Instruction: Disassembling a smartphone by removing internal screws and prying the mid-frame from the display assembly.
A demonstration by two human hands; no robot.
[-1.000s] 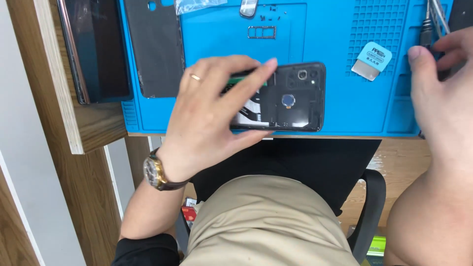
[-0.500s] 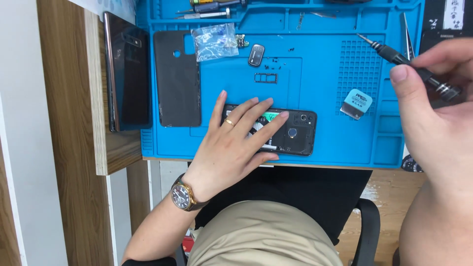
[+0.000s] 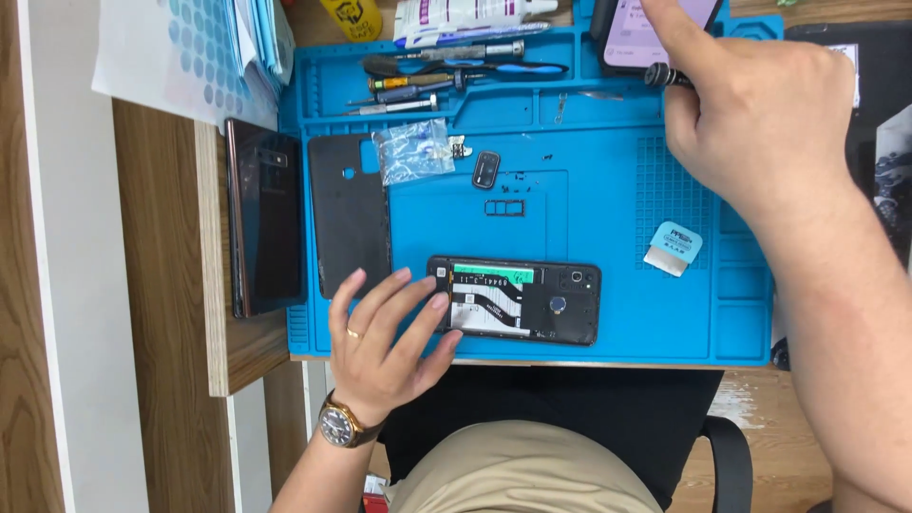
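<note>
An opened black phone (image 3: 518, 299), back cover off and a green and white inside showing, lies near the front edge of the blue work mat (image 3: 589, 209). My left hand (image 3: 385, 347) has its fingers spread, the fingertips resting on the phone's left end. It wears a ring and a wristwatch (image 3: 337, 425). My right hand (image 3: 760, 114) is raised at the far right of the mat. It grips a dark screwdriver (image 3: 657, 74), of which only the end shows. Its index finger points onto the lit screen of another phone (image 3: 632, 33).
A black back cover (image 3: 349, 214) lies on the mat's left, with a small clear bag (image 3: 413, 152), a camera trim piece (image 3: 486, 169) and a card tray (image 3: 503, 207) nearby. A blue pry card (image 3: 674, 247) is at right. Hand tools (image 3: 437, 85) fill the top tray. A dark phone (image 3: 264, 218) rests on the wood.
My left hand has slid left off the opened phone, uncovering it. My right hand has risen with the screwdriver to the lit phone at the top. The view has tilted toward the far side.
</note>
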